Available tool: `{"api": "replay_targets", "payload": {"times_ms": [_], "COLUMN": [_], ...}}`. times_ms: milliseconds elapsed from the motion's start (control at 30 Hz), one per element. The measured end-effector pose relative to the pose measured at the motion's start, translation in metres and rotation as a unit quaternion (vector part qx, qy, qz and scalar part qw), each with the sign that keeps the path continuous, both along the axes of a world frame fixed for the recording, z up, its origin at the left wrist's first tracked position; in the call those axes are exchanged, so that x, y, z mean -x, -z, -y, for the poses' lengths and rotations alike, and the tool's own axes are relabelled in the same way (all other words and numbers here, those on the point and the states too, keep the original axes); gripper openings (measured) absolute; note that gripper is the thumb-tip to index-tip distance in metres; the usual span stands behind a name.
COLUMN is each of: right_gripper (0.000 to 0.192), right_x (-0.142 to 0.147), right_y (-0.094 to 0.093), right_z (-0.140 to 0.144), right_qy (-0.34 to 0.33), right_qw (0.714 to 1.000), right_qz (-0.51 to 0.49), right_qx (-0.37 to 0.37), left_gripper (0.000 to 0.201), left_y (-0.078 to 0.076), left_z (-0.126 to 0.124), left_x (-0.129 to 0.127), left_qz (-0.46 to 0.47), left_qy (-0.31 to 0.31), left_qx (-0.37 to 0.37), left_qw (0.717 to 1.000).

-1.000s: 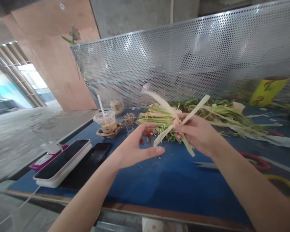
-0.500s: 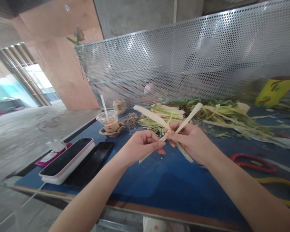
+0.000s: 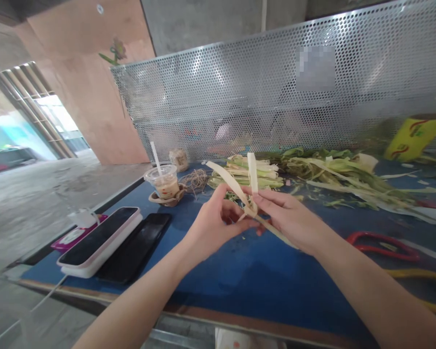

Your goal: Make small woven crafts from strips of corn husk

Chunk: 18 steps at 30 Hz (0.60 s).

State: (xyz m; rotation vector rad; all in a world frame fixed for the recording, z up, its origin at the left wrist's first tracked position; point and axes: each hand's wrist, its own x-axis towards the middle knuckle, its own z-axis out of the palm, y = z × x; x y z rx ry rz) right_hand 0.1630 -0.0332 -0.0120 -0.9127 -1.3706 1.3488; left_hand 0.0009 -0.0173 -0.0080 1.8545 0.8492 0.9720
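I hold two pale leaf strips [image 3: 247,194] crossed over each other above the middle of the blue table [image 3: 240,276], both hands meeting at the crossing. My left hand [image 3: 214,223] is curled around the strips from the left, thumb and fingertips pinched on them. My right hand [image 3: 290,218] grips them from the right, fingers closed over the crossing, with one strip end running out under it toward the table. One strip stands nearly upright, the other slants up to the left.

Along the far edge, against the perforated metal screen [image 3: 276,97], lies a bundle of cut leaves [image 3: 254,175], with a looser heap of green leaves [image 3: 341,177] stretching toward the far right corner. Near the far left corner stands a plastic cup with a straw [image 3: 163,182], with a tuft of twine [image 3: 194,180] just beside it. At the left edge lie a phone on a white case [image 3: 98,241] and a dark phone [image 3: 136,247] touching it. Red-handled scissors [image 3: 381,241] lie by the right edge.
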Motion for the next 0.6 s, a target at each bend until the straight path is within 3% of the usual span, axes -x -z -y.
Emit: {"api": "replay_targets", "payload": {"times_ms": [167, 233, 433, 500, 600], "right_gripper": [0.032, 0.031, 0.061, 0.050, 0.019], "right_x": [0.002, 0.003, -0.013, -0.019, -0.026], "right_y": [0.001, 0.001, -0.005, -0.007, -0.011], "right_z": [0.004, 0.006, 0.006, 0.004, 0.002], "right_qy": [0.094, 0.102, 0.083, 0.069, 0.029], "right_qw": [0.978, 0.967, 0.970, 0.957, 0.939], "right_qz": [0.149, 0.180, 0.190, 0.241, 0.309], "right_qx": [-0.115, -0.149, -0.130, -0.143, -0.145], "left_gripper": [0.029, 0.019, 0.016, 0.015, 0.017], "left_y": [0.004, 0.005, 0.001, -0.001, -0.003], "left_z": [-0.003, -0.003, -0.007, -0.010, -0.012], "left_x": [-0.005, -0.005, -0.002, 0.001, 0.005], "left_qz": [0.044, 0.040, 0.053, 0.049, 0.033], "left_qy": [0.055, 0.076, -0.002, -0.001, 0.032], "left_qx": [0.040, 0.051, 0.024, 0.019, 0.032], "left_qw": [0.997, 0.995, 0.998, 0.999, 0.998]}}
